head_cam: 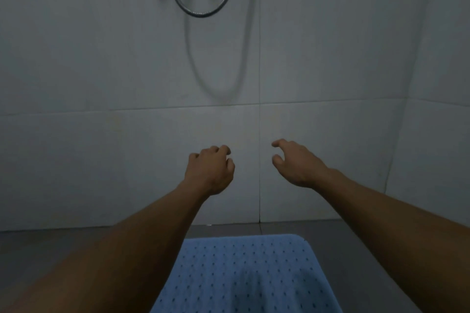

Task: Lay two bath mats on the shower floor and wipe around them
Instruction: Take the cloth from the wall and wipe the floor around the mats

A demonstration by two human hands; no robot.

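On shower floor [368,234], near back wall [127,58]: one blue bath mat [244,272] laid flat, btwn forearms. Left hand [209,171] loosely curled, right hand [296,164] half open, both empty, raised over mat. Probably btwn mats; next needs 2nd mat, not in view. No writing seen.

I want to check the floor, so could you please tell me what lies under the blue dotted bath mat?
The blue dotted bath mat lies on the dark grey shower floor, which shows past its far edge. The floor beneath it is covered.
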